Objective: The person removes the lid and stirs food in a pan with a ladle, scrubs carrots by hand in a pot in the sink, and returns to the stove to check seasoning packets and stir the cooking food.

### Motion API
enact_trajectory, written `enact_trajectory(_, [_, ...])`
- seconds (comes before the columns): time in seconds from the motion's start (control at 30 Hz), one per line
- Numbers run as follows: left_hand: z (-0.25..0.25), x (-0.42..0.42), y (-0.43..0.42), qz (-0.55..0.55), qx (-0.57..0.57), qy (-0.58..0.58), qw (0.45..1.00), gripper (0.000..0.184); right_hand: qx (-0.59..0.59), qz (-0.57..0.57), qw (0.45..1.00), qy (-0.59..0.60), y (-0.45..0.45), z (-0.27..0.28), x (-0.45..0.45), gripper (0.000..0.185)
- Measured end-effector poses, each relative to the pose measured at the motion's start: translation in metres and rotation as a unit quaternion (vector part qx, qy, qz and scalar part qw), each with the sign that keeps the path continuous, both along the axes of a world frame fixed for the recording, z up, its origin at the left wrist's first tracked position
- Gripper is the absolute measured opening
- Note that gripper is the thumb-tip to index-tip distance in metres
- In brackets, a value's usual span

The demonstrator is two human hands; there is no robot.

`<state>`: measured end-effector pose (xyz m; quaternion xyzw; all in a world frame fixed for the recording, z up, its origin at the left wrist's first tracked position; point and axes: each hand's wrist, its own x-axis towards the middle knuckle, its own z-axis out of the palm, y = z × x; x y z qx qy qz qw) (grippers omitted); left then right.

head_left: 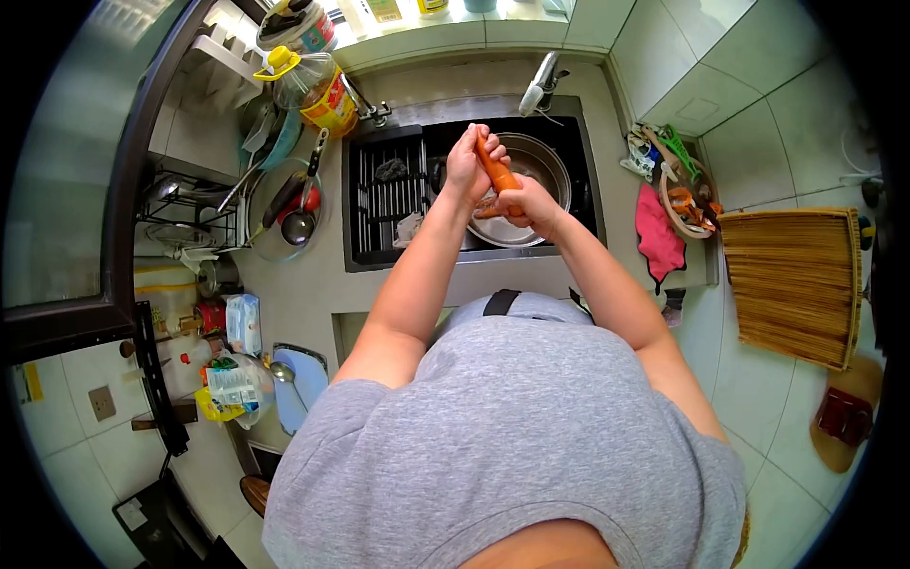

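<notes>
An orange carrot is held at a slant over a round metal pan in the black sink. Around the carrot's upper end are the closed fingers of my left hand. My right hand is wrapped round its lower end. Under my hands, more orange pieces show in the pan, partly hidden by my fingers. The faucet stands behind the pan.
Left of the pan is a black drying rack with a dark scrubber. A glass bowl with a ladle, an oil bottle, a pink cloth and a basket stand around the sink.
</notes>
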<state>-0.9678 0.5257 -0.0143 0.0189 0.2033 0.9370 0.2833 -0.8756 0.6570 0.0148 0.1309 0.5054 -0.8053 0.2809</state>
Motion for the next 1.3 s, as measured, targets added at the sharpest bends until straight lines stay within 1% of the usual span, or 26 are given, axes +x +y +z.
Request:
enact_trajectory(0.1, [0.000,-0.008,-0.002,-0.024,-0.098,-0.052,0.994,0.038,0.069,0.008,0.997,0.037,-0.007,-0.004,0.003,0.029])
enact_trajectory(0.13, [-0.018,-0.013,-0.006,-0.053,-0.030,-0.038,0.997,0.035,0.069,0.009,0.997,0.043,-0.006,-0.001,0.003,0.029])
enact_trajectory(0.2, [0.000,-0.004,0.005,0.027,-0.131,-0.119,0.984,0.030,0.009,0.011,1.000,-0.017,0.002,0.004,0.001,0.028])
enact_trajectory(0.23, [-0.005,-0.004,0.008,0.030,-0.138,-0.091,0.986,0.026,-0.067,-0.005,0.997,-0.044,0.008,-0.004,-0.001,0.025])
enact_trajectory(0.27, [-0.001,0.000,0.014,0.045,-0.171,-0.064,0.982,0.022,-0.066,-0.005,0.997,-0.039,0.014,-0.004,-0.004,0.025])
enact_trajectory(0.33, [0.007,0.003,0.018,0.068,-0.187,-0.025,0.980,0.023,-0.225,0.021,0.969,-0.096,0.022,-0.008,-0.005,0.024])
enact_trajectory(0.37, [0.010,-0.001,0.016,0.068,-0.186,-0.022,0.980,0.023,-0.146,0.043,0.988,-0.030,0.016,-0.003,-0.001,0.025])
enact_trajectory(0.47, [0.017,-0.011,0.004,0.019,-0.198,-0.044,0.979,0.028,0.031,0.050,0.998,0.039,0.000,0.005,-0.001,0.029])
enact_trajectory(0.53, [0.024,-0.018,-0.005,-0.082,-0.160,-0.113,0.977,0.041,0.060,0.076,0.993,0.061,0.009,0.010,-0.003,0.029])
enact_trajectory(0.6, [0.018,-0.020,-0.012,-0.185,0.004,-0.066,0.981,0.048,-0.035,0.123,0.991,0.039,0.017,0.011,-0.003,0.031])
enact_trajectory(0.63, [0.021,-0.015,-0.012,-0.189,0.047,-0.041,0.980,0.049,-0.079,0.140,0.987,0.017,0.023,0.008,-0.003,0.032])
enact_trajectory(0.67, [0.025,-0.010,-0.011,-0.192,0.090,-0.013,0.977,0.050,-0.112,0.118,0.985,0.051,0.021,0.004,0.000,0.029])
enact_trajectory(0.73, [0.023,-0.008,-0.008,-0.146,0.103,0.006,0.984,0.051,-0.187,0.104,0.977,-0.018,0.029,0.012,0.000,0.024])
enact_trajectory(0.8, [0.021,-0.010,-0.003,-0.012,-0.030,-0.007,0.999,0.047,-0.227,0.022,0.972,-0.054,0.031,-0.001,-0.006,0.030])
enact_trajectory(0.87, [0.020,-0.006,-0.001,0.066,-0.117,0.036,0.990,0.042,-0.132,-0.113,0.985,-0.024,0.023,-0.010,-0.013,0.031])
enact_trajectory(0.9, [0.022,-0.002,0.000,0.087,-0.197,0.077,0.974,0.040,-0.133,-0.111,0.985,-0.015,0.021,-0.014,-0.015,0.031])
enact_trajectory(0.93, [0.024,0.004,0.001,0.109,-0.275,0.118,0.948,0.039,-0.084,-0.183,0.979,-0.006,0.020,-0.018,-0.017,0.031])
enact_trajectory(0.97, [0.014,0.007,0.000,0.100,-0.302,0.158,0.935,0.038,-0.036,-0.255,0.966,0.004,0.020,-0.022,-0.021,0.032])
enact_trajectory(1.0, [0.002,0.007,-0.002,0.091,-0.329,0.198,0.919,0.039,0.008,-0.264,0.964,-0.007,0.024,-0.032,-0.026,0.032])
enact_trajectory(1.03, [-0.002,0.012,-0.007,0.065,-0.364,0.185,0.911,0.036,0.031,-0.276,0.961,-0.010,0.025,-0.034,-0.028,0.030])
enact_trajectory(1.07, [-0.001,0.017,-0.011,0.074,-0.429,0.235,0.869,0.032,0.054,-0.289,0.956,-0.013,0.026,-0.035,-0.030,0.028])
enact_trajectory(1.1, [0.000,0.020,-0.015,0.043,-0.470,0.265,0.841,0.031,0.052,-0.291,0.955,-0.007,0.029,-0.051,-0.036,0.028])
enact_trajectory(1.17, [0.010,0.025,-0.024,-0.049,-0.525,0.313,0.790,0.030,0.057,-0.391,0.917,0.057,0.030,-0.076,-0.049,0.022])
enact_trajectory(1.2, [0.025,0.031,-0.026,-0.110,-0.540,0.331,0.766,0.031,0.056,-0.392,0.916,0.059,0.029,-0.072,-0.052,0.022])
enact_trajectory(1.27, [0.055,0.042,-0.019,-0.175,-0.519,0.293,0.784,0.032,0.004,-0.449,0.892,0.054,0.020,-0.062,-0.060,0.023])
enact_trajectory(1.3, [0.046,0.040,-0.015,-0.153,-0.561,0.329,0.744,0.029,-0.006,-0.461,0.885,0.057,0.014,-0.056,-0.063,0.024])
